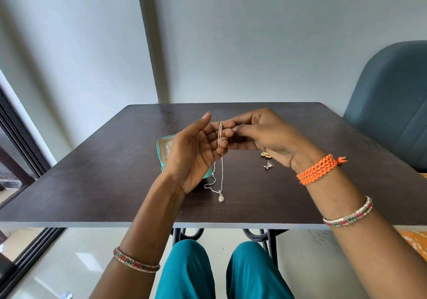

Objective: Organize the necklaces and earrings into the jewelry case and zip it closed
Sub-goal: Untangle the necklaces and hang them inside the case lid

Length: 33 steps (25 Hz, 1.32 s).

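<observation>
1. We see a thin silver necklace (220, 160) in the middle of the frame. It hangs straight up and down, and its small oval pendant (221, 198) rests on the dark table (92, 171).
2. Our right hand (261, 137) pinches the top of the chain with its fingertips.
3. Our left hand (194, 153) is palm up, fingers loosely curled by the chain; we cannot tell if it grips.
4. A teal jewelry case (164, 151) sits open behind the left hand.
5. Two earrings (268, 164) lie under the right hand.

Both raised hands crowd the small teal jewelry case (163, 153); the dark wooden table (92, 183) lies open at its left and far edges.
</observation>
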{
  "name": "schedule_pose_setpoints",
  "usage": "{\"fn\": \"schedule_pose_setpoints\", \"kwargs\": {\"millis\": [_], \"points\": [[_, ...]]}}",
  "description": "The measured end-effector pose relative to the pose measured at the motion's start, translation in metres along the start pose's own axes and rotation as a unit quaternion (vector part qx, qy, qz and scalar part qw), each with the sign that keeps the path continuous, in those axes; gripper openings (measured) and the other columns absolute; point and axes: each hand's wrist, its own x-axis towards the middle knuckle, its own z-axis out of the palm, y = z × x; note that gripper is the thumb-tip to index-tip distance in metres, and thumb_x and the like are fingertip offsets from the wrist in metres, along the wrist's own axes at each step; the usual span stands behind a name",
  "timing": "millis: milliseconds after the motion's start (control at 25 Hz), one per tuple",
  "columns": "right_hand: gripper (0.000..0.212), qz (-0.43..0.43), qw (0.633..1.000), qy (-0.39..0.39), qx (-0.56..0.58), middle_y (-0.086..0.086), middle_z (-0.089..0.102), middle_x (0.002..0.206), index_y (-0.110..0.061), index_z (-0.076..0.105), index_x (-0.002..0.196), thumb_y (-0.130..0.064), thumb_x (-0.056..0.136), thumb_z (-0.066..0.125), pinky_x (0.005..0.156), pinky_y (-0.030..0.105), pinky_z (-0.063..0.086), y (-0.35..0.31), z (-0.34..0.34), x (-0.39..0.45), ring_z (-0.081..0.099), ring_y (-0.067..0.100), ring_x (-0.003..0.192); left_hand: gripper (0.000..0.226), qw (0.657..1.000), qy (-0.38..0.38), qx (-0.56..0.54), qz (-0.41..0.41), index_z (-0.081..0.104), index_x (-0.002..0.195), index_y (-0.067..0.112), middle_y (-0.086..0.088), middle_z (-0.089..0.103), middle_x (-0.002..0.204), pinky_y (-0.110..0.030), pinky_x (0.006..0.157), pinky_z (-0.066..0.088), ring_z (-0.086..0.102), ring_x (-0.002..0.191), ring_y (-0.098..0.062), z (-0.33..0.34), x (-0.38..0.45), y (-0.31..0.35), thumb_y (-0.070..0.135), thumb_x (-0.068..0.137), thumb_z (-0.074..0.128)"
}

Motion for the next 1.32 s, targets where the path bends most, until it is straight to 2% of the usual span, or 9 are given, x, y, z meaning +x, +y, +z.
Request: {"fn": "schedule_pose_setpoints", "kwargs": {"millis": [120,240,480,640,800,1000,1160,1240,1320], "points": [[0.017,0.012,0.996,-0.056,0.063,0.007,0.068,0.079,0.002,0.068,0.099,-0.004,0.092,0.054,0.082,0.030,0.057,0.001,-0.004,0.000,0.066,0.017,0.076,0.021,0.997,0.035,0.060,0.029,0.058,0.080,0.006,-0.004,0.060,0.066,-0.017,0.051,0.045,0.052,0.054,-0.009,0.001,0.004,-0.001,0.018,0.092,0.045],[0.018,-0.014,1.000,-0.014,0.012,0.006,0.068,0.077,0.003,0.068,0.100,-0.007,0.086,0.062,0.085,0.035,0.057,0.008,-0.006,0.005,0.065,0.018,0.079,0.026,0.991,0.046,0.112,0.048,0.053,0.076,0.006,-0.004,0.057,0.062,-0.019,0.051,0.046,0.051,0.054,-0.012,0.001,0.007,-0.004,0.010,0.098,0.040],[0.005,-0.038,0.993,0.030,-0.110,0.002,0.069,0.080,-0.011,0.072,0.084,-0.015,0.083,0.069,0.070,0.023,0.051,0.009,-0.004,0.009,0.060,0.009,0.081,0.028,0.990,0.049,0.130,0.017,0.057,0.072,0.005,-0.006,0.056,0.063,-0.020,0.053,0.048,0.052,0.054,-0.013,-0.004,0.007,-0.002,0.007,0.096,0.042],[0.007,-0.066,0.991,0.063,-0.100,-0.002,0.067,0.076,-0.015,0.070,0.077,-0.012,0.083,0.069,0.067,0.020,0.048,0.014,0.008,0.017,0.057,0.007,0.075,0.022,0.974,0.205,0.066,0.072,0.056,0.072,0.009,-0.001,0.053,0.059,-0.019,0.057,0.050,0.052,0.053,-0.010,-0.016,0.014,-0.007,0.006,0.092,0.047],[0.005,-0.095,0.983,0.064,-0.140,-0.004,0.068,0.075,-0.013,0.071,0.077,-0.012,0.082,0.070,0.065,0.008,0.045,0.015,0.013,0.031,0.057,-0.005,0.065,0.018,0.931,0.339,0.077,0.111,0.056,0.072,0.012,-0.002,0.056,0.067,-0.020,0.060,0.047,0.052,0.059,-0.011,-0.053,0.011,0.002,0.008,0.089,0.049],[0.003,-0.113,0.970,0.053,-0.210,0.003,0.071,0.080,-0.015,0.072,0.078,-0.015,0.081,0.073,0.076,0.027,0.049,0.025,0.025,0.063,0.059,0.008,0.076,0.014,0.828,0.440,0.345,0.051,0.049,0.075,0.016,0.002,0.049,0.071,-0.028,0.063,0.037,0.042,0.063,-0.011,-0.127,0.022,0.010,0.020,0.087,0.054],[0.003,-0.123,0.965,0.039,-0.229,-0.001,0.070,0.075,-0.014,0.073,0.078,-0.017,0.079,0.074,0.074,0.028,0.049,0.036,0.040,0.094,0.058,0.006,0.072,0.042,0.743,0.424,0.514,-0.056,0.034,0.055,0.013,-0.003,0.035,0.054,-0.031,0.059,0.034,0.036,0.056,-0.024,-0.170,0.047,0.003,0.034,0.087,0.052],[0.003,-0.133,0.955,0.028,-0.265,-0.007,0.068,0.070,-0.017,0.074,0.077,-0.020,0.078,0.075,0.067,0.024,0.046,0.041,0.046,0.108,0.054,-0.001,0.063,0.046,0.714,0.401,0.565,-0.105,0.045,0.056,0.010,-0.007,0.049,0.061,-0.037,0.076,0.044,0.050,0.070,-0.029,-0.175,0.059,0.000,0.042,0.089,0.049],[0.002,-0.140,0.938,0.018,-0.316,-0.014,0.062,0.066,-0.023,0.074,0.077,-0.025,0.077,0.074,0.071,0.026,0.042,0.047,0.052,0.120,0.050,-0.003,0.060,0.042,0.701,0.387,0.588,-0.116,0.054,0.065,0.012,-0.006,0.058,0.073,-0.042,0.095,0.037,0.055,0.087,-0.030,-0.176,0.068,-0.005,0.045,0.090,0.047]]}}
